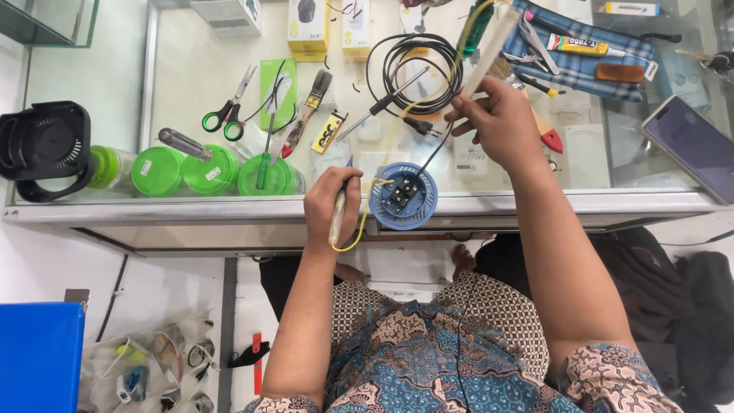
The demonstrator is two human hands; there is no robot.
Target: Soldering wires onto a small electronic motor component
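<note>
The step looks like soldering at the blue round part (403, 196), which sits at the near edge of the glass counter (535, 203). The left hand (333, 205) has its fingers curled shut around a pen-like tool with a yellow wire, its tip by the part. The right hand (497, 118) pinches a pale rod, black lead trailing down to the part. The next move probably calls for a steady tip. Counted: three green lids (210, 170), one pair of scissors (228, 115), one phone (692, 145).
</note>
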